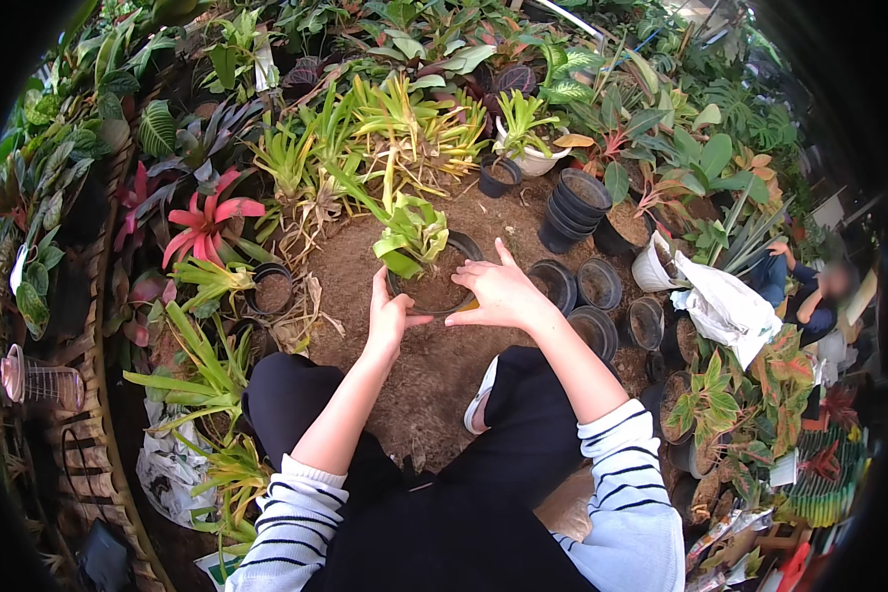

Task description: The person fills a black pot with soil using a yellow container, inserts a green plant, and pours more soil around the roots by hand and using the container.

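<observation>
A round black plastic pot [444,307] of brown soil [436,285] rests on the ground in front of me. A small bromeliad-like plant [414,233] with pale green, curled leaves stands in its left part. My left hand [389,314] grips the pot's near left edge, index finger along the side and thumb across the front. Over the right rim is my right hand [499,292], fingers spread and nothing held; whether its fingertips touch the soil is hard to tell.
Stacked black pots [573,211] stand at upper right, with several more pots [596,329] below them. A white plastic bag [725,303] lies farther right. Yellow-green bromeliads [407,122] and a red bromeliad [207,218] border the soil. Another person [814,296] sits at far right.
</observation>
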A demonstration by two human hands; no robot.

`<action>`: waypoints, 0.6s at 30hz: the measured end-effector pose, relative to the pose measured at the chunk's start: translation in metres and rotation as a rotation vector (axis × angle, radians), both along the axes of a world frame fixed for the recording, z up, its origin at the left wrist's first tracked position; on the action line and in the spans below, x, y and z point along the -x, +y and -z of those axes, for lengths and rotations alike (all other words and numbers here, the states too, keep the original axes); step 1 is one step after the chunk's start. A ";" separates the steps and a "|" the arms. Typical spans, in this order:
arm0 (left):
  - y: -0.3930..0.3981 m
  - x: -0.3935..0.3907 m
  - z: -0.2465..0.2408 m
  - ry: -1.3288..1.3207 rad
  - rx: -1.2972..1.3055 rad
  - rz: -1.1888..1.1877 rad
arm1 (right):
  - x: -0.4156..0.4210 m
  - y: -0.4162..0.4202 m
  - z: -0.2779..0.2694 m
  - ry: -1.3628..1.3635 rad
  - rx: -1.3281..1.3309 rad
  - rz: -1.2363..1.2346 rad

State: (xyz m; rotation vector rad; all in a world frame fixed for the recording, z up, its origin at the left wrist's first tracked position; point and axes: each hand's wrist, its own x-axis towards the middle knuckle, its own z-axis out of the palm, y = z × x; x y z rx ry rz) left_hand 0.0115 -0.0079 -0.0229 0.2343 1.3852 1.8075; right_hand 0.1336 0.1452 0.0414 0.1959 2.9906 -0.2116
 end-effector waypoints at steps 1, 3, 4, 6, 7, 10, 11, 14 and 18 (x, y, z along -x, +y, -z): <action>0.001 -0.001 -0.001 0.004 -0.004 -0.004 | -0.003 -0.001 -0.006 -0.043 0.023 0.015; 0.003 -0.004 -0.004 0.009 -0.016 0.013 | -0.011 0.000 -0.012 -0.007 0.066 0.037; 0.004 -0.006 -0.007 0.010 -0.025 0.033 | -0.016 0.001 -0.015 0.013 0.085 0.053; 0.010 -0.009 -0.011 0.040 -0.039 0.063 | -0.026 0.005 -0.021 0.264 0.126 0.054; 0.014 -0.011 -0.013 0.044 -0.045 0.075 | -0.030 0.009 -0.024 0.378 0.173 0.058; 0.028 -0.022 -0.025 0.058 -0.067 0.101 | -0.036 0.025 -0.043 0.549 0.313 0.285; 0.033 -0.025 -0.028 0.053 -0.079 0.107 | -0.039 0.025 -0.055 0.477 0.350 0.461; 0.047 -0.032 -0.036 0.043 -0.118 0.141 | -0.046 0.030 -0.068 0.736 -0.022 0.305; 0.054 -0.039 -0.043 0.070 -0.099 0.159 | -0.055 0.004 -0.080 0.604 0.240 0.586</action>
